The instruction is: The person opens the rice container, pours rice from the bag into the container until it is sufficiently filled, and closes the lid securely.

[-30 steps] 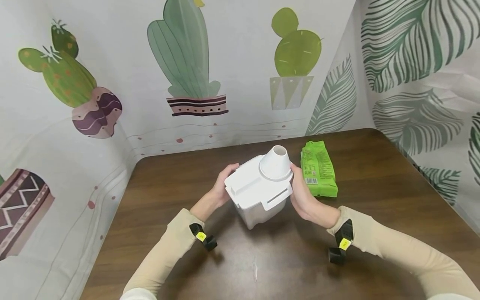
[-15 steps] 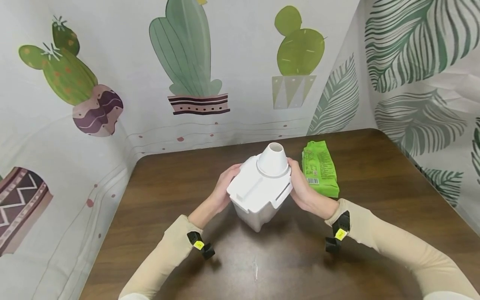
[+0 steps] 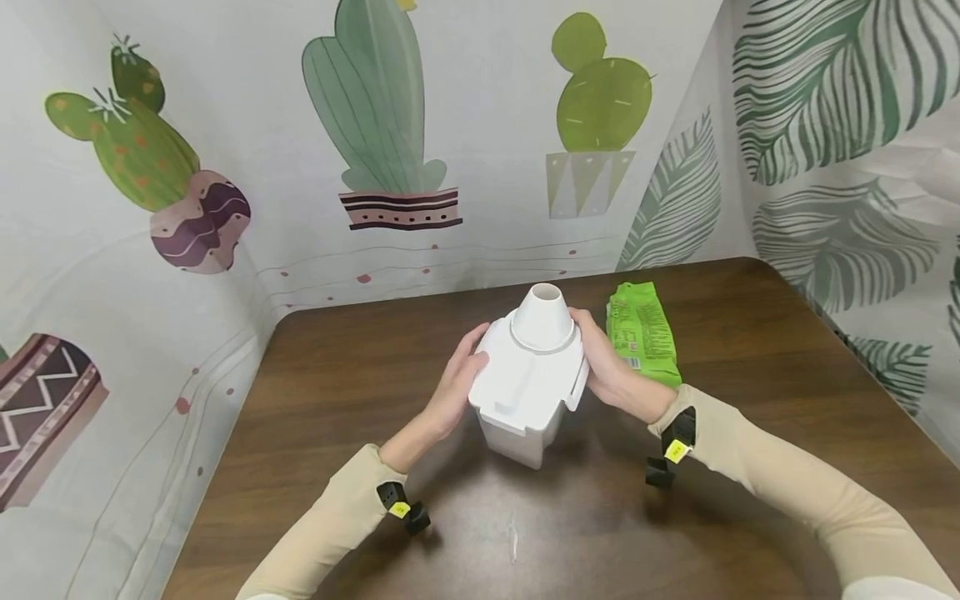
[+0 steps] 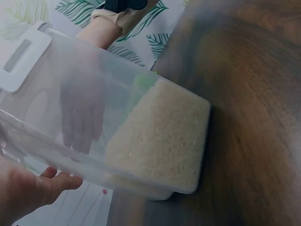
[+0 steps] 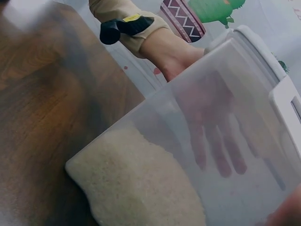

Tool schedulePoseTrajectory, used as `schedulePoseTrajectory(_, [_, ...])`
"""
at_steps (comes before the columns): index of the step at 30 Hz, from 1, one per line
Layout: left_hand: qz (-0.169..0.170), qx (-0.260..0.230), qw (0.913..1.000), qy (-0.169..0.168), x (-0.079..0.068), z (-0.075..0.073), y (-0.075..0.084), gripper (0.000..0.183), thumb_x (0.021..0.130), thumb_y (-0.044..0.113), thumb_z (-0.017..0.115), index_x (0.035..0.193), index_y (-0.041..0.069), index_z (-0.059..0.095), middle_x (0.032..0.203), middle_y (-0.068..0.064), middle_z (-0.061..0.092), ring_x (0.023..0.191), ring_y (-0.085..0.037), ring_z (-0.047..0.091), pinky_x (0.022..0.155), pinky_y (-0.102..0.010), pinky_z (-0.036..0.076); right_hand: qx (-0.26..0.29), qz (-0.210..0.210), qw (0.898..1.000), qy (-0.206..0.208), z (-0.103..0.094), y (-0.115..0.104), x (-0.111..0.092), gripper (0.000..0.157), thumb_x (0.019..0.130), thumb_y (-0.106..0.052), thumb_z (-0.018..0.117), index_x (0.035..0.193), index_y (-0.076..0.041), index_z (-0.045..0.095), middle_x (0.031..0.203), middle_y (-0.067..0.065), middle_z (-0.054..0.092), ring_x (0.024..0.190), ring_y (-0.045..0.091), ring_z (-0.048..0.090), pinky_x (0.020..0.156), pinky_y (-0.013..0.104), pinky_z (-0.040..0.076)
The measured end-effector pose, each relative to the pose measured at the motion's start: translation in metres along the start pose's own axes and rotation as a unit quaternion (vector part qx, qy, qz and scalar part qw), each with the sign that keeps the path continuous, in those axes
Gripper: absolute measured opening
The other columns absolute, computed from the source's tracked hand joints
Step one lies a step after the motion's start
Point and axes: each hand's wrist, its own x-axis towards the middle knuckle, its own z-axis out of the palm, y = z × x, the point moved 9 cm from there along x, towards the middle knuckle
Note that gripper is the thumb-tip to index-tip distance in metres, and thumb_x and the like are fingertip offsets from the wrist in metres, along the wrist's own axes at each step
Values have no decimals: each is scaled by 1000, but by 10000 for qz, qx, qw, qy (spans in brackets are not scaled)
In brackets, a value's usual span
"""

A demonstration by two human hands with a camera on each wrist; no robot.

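A clear rice container (image 3: 517,442), part filled with pale grains (image 4: 160,136), leans over the dark table between my two hands. Its white lid (image 3: 517,379) carries a cone-shaped spout (image 3: 543,321) with a round open top. My left hand (image 3: 453,387) holds the left side, its thumb at the lid's edge. Through the clear wall in the right wrist view, the left fingers (image 5: 218,146) lie long against the side. My right hand (image 3: 611,367) holds the opposite side close beside the spout. The grains slope toward one lower corner.
A green printed packet (image 3: 643,333) lies on the brown wooden table (image 3: 360,367) just behind my right hand. Behind the table's far edge hangs a white wall cloth (image 3: 495,125) printed with cacti and leaves. Both wrists wear black camera mounts.
The container has turned between my hands: its lower corner has moved right and its spout slightly left. My left thumb now shows at the lid's edge. The green packet stays put.
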Motion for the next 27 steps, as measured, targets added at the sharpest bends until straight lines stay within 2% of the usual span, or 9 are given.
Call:
schedulePoseTrajectory(4, [-9,23,10000,84,-2,1,-1,57,97,23,35,152,15,23,154,-12,30,128,-30,42,103,-39,40,20,34,10000,4,0,0,2,39,103,-42,21,125,-23,47,110,-7,52,107,11,45,99,27,29])
schedulePoseTrajectory(8, [-37,51,9999,159,-2,1,-3,59,97,24,35,154,16,20,159,-11,22,141,-32,29,114,-51,27,27,83,10000,13,-1,1,4,39,103,-41,22,126,-22,46,110,-7,51,106,11,45,99,27,29])
schedulePoseTrajectory(14, [121,142,9997,145,-4,4,0,60,97,22,35,154,11,19,159,-11,23,140,-30,29,115,-49,24,41,132,9999,-55,-1,2,6,34,102,-41,22,119,-26,47,102,-8,56,95,9,53,92,26,37])
schedulePoseTrajectory(20, [252,402,9984,304,-7,6,5,60,97,19,34,153,7,18,159,-13,24,146,-27,23,119,-47,18,-111,105,9987,-477,5,0,10,41,102,-44,20,129,-23,42,105,-6,55,98,11,51,92,29,38])
schedulePoseTrajectory(27, [195,871,9939,647,-13,5,8,61,96,21,36,153,12,19,158,-13,27,144,-27,29,118,-47,21,-305,172,9970,-688,5,1,16,47,102,-47,20,136,-21,40,104,-5,57,99,13,53,91,33,40])
